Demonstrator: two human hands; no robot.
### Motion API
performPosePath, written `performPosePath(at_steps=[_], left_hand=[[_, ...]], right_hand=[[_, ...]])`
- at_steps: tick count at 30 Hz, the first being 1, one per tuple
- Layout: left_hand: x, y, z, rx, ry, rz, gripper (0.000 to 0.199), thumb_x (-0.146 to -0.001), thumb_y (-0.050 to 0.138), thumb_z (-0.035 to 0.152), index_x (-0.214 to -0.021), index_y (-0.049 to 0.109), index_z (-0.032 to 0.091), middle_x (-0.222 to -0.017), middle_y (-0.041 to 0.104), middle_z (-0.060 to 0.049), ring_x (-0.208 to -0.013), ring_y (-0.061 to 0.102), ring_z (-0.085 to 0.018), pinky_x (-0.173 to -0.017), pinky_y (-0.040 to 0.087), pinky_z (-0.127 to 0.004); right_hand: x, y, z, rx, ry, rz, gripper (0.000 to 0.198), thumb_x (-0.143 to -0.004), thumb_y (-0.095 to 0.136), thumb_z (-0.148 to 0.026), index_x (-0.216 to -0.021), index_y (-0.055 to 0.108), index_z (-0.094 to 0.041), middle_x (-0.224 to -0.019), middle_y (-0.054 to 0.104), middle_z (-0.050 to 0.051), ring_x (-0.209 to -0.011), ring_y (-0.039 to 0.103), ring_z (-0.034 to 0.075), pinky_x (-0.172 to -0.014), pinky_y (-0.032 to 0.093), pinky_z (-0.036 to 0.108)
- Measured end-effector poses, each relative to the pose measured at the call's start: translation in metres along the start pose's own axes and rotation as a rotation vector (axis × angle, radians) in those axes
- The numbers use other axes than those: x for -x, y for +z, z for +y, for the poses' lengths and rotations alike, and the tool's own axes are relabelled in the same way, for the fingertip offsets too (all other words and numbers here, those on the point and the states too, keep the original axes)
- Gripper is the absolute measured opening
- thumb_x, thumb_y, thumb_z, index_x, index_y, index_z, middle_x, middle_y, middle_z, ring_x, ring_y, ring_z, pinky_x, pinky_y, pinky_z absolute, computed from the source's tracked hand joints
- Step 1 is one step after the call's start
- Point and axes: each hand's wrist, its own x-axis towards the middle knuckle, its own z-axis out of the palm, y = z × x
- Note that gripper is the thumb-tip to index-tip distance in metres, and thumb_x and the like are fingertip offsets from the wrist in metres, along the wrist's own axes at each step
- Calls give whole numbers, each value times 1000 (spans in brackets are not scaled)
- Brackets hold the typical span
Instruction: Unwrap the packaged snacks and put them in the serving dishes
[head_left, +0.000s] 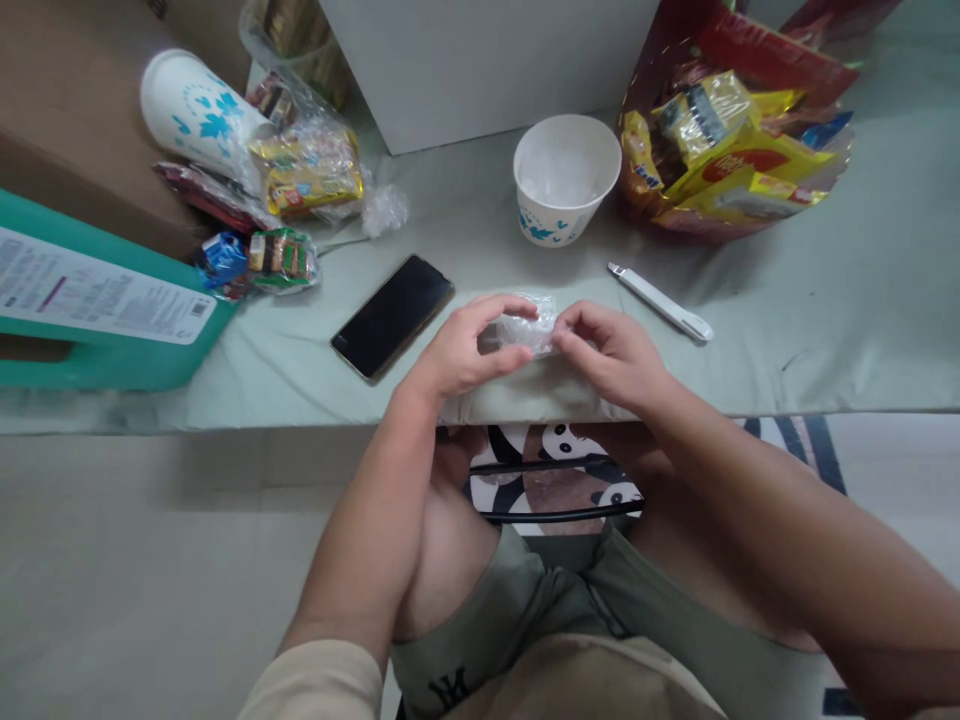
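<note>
A small crinkled clear plastic packet [525, 328] is between my two hands, close to the table's front edge. My left hand [469, 345] curves around its left side, with the thumb at the lower edge and the index finger at the upper edge. At the packet's right end, my right hand [611, 350] pinches the plastic between thumb and fingertips; the other fingers are curled in. What is inside the packet, if anything, I cannot make out. To the right lies a white utility knife [660, 302]. A black phone [392, 318] rests to the left.
Behind my hands stands a paper cup [555, 215] with clear plastic inside. A red container [637, 100] of snack packets is at the back right. A tipped paper cup [199, 115], wrapped snacks [311, 180] and a green box [112, 310] are at left. A white box [487, 70] stands behind.
</note>
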Motion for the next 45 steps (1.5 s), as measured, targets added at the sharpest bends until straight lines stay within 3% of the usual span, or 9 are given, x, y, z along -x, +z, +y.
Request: performPosePath(at_steps=[3,9,14,20,28,31,34,41,45], left_hand=[[1,5,2,-119,-63,-14,44,-75,79,37,-115,73,19,-122,75,-9,-113,69,-27,-102,52,-39],[-7,10,-1,-128,-225,126,19,-89,63,33,-91,75,18,-85,77,-4,-76,68,-18,-74,52,-31],[-7,10,-2,9,-251,206,36,-80,75,36,-111,72,18,-98,79,-6,-91,73,-19,-84,53,-30],[-4,10,-2,-147,-262,156,38,-84,71,31,-120,69,19,-75,73,1,-74,67,-16,-79,51,-31],[-1,10,-12,-304,-171,135,47,-82,70,16,-128,63,26,-123,61,-7,-113,62,-23,-103,50,-39],[0,11,-14,-324,-168,135,40,-84,69,17,-122,66,27,-123,58,-7,-115,60,-23,-107,47,-40],[0,12,-13,-335,-173,158,30,-84,69,16,-113,68,25,-121,58,-7,-115,59,-23,-107,47,-40],[-5,7,-6,-167,-248,335,11,-90,61,17,-99,67,22,-106,64,-5,-88,60,-16,-82,50,-32],[-7,3,-4,-116,-282,389,7,-90,58,19,-91,65,21,-99,67,-4,-85,60,-16,-81,47,-31]], right_hand=[[-5,3,6,-107,118,86,24,-92,57,-45,-87,59,-22,-72,63,0,-65,57,15,-62,44,29],[-5,9,13,-161,107,69,39,-89,61,-49,-119,50,-26,-88,73,0,-81,68,18,-76,50,33],[-9,10,11,123,124,110,32,-90,56,-36,-120,54,-25,-65,60,-6,-59,58,16,-65,43,32],[-13,14,12,298,125,121,41,-86,58,-34,-125,55,-23,-66,64,-3,-62,59,20,-66,41,34],[-6,21,6,545,-126,286,32,-93,57,-41,-119,63,-22,-112,70,13,-106,62,31,-94,44,46],[1,23,2,648,-261,94,24,-98,50,-35,-110,68,-24,-113,72,10,-108,62,29,-95,42,43],[2,24,5,702,-242,-72,32,-97,51,-31,-124,66,-21,-135,68,11,-124,58,30,-103,39,44],[14,34,-5,776,-310,-304,65,-83,73,-55,-136,60,-18,-146,57,19,-130,49,39,-105,32,54],[34,57,-14,819,-526,-314,24,-93,64,-29,-116,65,-21,-130,68,12,-117,57,29,-97,34,45]])
